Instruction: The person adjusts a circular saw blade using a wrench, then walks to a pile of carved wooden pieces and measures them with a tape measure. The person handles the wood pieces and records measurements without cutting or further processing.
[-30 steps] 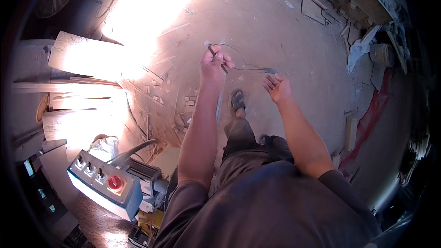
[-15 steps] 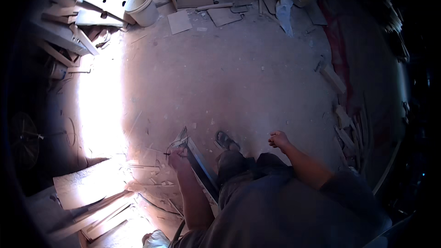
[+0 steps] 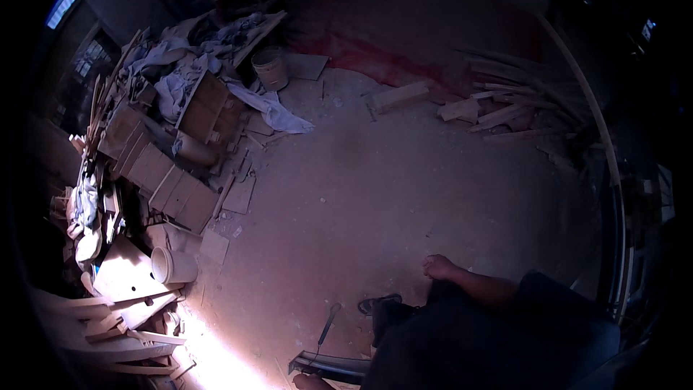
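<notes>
At the lower edge, only part of my left hand [image 3: 310,383] shows, closed against the end of a long dark bar-shaped piece [image 3: 336,365] with a paler rim. The bar runs back beside my leg, its far end hidden by my body. Just beyond it, a slim tool with a dark handle [image 3: 330,323] points toward the hand; whether it lies on the floor or hangs from the hand I cannot tell. My right hand [image 3: 437,267] hangs in front of my body with its fingers curled, nothing visible in them. A sandalled foot [image 3: 379,304] steps forward between the hands.
Scrap boards [image 3: 177,195] and cloths are heaped along the left, with a white bucket [image 3: 173,266] beside them. Another bucket [image 3: 270,68] stands farther back, near a red sheet [image 3: 382,65]. Loose wood strips [image 3: 498,112] lie at the far right. Bright light crosses the lower-left floor.
My view has turned to the right, so the heap and buckets now lie to the left. The bar has come along with my left hand, now lower in view. My right hand stays curled.
</notes>
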Motion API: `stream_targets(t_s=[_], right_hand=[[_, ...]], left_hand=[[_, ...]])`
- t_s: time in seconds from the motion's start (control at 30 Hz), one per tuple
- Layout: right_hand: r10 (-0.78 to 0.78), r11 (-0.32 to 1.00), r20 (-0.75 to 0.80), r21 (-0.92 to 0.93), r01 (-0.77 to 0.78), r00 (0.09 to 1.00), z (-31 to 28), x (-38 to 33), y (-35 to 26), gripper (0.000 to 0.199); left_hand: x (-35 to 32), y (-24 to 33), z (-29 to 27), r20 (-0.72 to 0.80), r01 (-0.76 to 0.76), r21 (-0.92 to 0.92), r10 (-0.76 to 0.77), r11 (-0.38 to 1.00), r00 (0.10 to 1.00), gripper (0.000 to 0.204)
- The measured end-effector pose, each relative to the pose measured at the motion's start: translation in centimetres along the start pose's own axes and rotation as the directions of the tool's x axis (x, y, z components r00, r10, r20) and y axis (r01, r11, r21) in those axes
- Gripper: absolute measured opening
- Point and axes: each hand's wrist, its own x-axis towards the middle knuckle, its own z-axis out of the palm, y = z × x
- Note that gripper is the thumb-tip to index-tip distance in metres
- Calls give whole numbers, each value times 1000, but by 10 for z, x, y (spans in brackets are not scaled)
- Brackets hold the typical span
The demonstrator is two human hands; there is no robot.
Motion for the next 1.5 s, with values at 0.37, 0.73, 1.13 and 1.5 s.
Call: stream_targets(t_s=[0.37, 0.73, 1.13, 1.5], right_hand=[[-310, 913, -412, 121, 389, 857, -160, -115, -7, 43], [91, 751, -723, 501, 430, 684, -269, -199, 89, 29], [828, 519, -548, 675, 525, -115, -380, -362, 275, 17], [589, 631, -682, 723, -279, -434, -504, -532, 528, 29]], left_hand=[[-423, -273, 201, 783, -527, 618, -517, 584, 346, 42], [-675, -477, 187, 205, -903, 399, -975, 163, -86, 55], [-721, -611, 351, 443, -997, 39, -893, -73, 82, 52], [-848, -713, 259, 454, -972, -233, -882, 20, -127, 69]])
